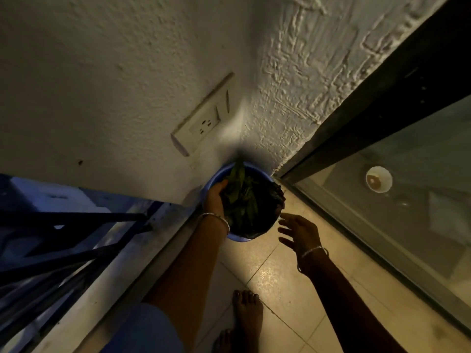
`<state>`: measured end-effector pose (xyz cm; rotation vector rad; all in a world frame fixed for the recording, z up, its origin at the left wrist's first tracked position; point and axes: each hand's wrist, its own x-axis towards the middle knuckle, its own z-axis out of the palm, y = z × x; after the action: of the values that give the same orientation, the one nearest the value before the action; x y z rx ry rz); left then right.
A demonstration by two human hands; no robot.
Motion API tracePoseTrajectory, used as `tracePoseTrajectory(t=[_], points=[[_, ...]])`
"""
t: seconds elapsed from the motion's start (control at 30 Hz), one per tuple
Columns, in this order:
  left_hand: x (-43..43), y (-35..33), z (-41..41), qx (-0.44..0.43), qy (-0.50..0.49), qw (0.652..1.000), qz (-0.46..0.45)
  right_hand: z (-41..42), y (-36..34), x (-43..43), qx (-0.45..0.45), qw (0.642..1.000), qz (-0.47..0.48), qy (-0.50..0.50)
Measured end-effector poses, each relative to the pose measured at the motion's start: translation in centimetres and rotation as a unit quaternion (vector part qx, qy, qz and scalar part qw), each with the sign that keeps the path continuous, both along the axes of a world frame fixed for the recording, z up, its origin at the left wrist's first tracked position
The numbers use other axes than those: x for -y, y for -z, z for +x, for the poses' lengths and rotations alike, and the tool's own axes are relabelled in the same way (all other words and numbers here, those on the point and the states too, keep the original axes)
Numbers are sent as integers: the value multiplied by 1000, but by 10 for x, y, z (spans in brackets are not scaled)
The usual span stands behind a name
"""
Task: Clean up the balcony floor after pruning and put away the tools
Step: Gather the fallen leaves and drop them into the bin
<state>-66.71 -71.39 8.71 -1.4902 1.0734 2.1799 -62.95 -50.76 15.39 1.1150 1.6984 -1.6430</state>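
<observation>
Leaves [242, 197] lie in a blue bin [237, 238] lined with a black bag, standing on the floor [280, 276] in the wall corner below a socket [204, 123]. The left hand [215, 197] grips the bin's left rim. The right hand [300, 233] hovers just beside its right rim, fingers spread, holding nothing.

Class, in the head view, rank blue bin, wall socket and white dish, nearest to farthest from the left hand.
1. blue bin: corner, at the left hand.
2. wall socket: on wall above.
3. white dish: far right, behind glass.
</observation>
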Motion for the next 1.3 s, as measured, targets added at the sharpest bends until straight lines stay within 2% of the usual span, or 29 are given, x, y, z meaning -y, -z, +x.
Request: tracePoseTrajectory(t=[0.07,0.2,0.33,0.4,0.63,0.77,0.9,1.1,1.3], points=[[-5,-16,8,9,23,1000,-3,18,-12,-11,4,999,-1,32],[-22,-83,32,2,44,997,-67,44,-43,-22,-9,998,6,66],[-36,-137,64,-26,-2,999,-30,62,-94,-21,-58,996,17,66],[-45,-180,82,-21,7,999,-43,72,-133,-19,-85,994,21,69],[-86,-344,115,-109,100,988,-33,122,-292,-26,-176,974,11,141],[-118,-434,133,-171,132,975,-44,158,-377,-37,-228,956,-4,183],[-149,-520,161,-239,205,948,-49,202,-448,-57,-271,936,25,221],[-191,-599,204,-273,261,926,12,257,-526,-87,-318,896,48,306],[-237,-661,253,-319,346,880,56,314,-588,-124,-373,844,82,375]])
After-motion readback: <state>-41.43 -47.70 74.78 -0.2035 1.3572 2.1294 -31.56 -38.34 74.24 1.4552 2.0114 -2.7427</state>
